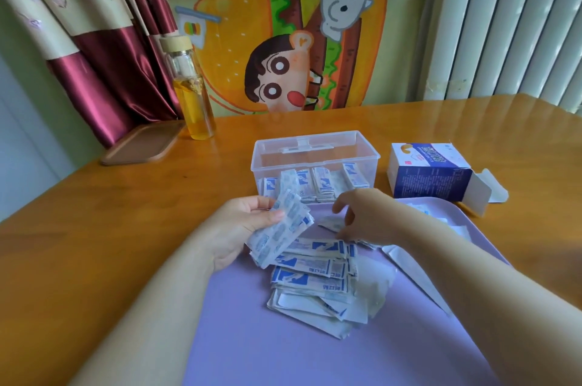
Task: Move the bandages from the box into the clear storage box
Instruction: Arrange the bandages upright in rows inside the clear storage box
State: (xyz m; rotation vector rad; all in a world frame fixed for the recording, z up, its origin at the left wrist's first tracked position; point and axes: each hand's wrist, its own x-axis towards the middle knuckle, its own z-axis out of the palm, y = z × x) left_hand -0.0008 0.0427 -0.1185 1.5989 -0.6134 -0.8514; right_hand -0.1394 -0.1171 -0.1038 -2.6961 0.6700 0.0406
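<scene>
My left hand point(242, 225) grips a stack of wrapped bandages point(280, 229) above the left side of a purple tray point(283, 351). A loose pile of blue-and-white bandages point(315, 278) lies on the tray just below it. My right hand point(365, 212) hovers with curled fingers over a single bandage point(330, 223) at the tray's far edge; whether it touches it is unclear. The clear storage box point(315, 154) stands open behind the tray with several bandages point(318, 185) inside. The blue-and-white bandage box point(431, 169) lies on its side to the right, flap open.
A glass bottle of yellow liquid point(192, 95) and a brown wooden tray point(143, 144) stand at the back left of the wooden table point(94, 212). Torn white wrapper pieces point(419, 272) lie on the tray's right part. A cartoon cloth hangs behind.
</scene>
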